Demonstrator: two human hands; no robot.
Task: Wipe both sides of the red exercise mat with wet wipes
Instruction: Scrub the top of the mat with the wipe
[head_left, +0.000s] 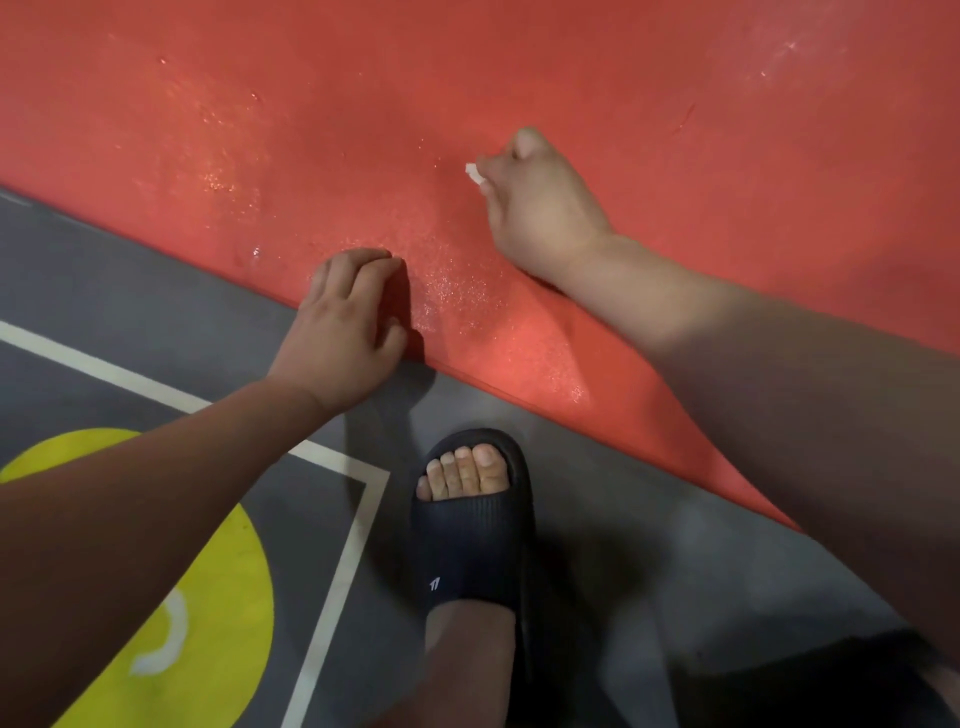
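The right hand (540, 218) is curled tight round a white wet wipe (472, 173), pressing it on the red exercise mat (519, 62). The left hand (343, 332) rests bent fingertips on the mat's near edge; I cannot tell whether it grips. The mat lies on grey floor (623, 493), beside a black sandal (472, 530).

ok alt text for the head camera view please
The right hand holds a white wipe against the damp red mat, while the left hand rests on the mat's near edge. A foot in a black slipper stands on the grey floor.
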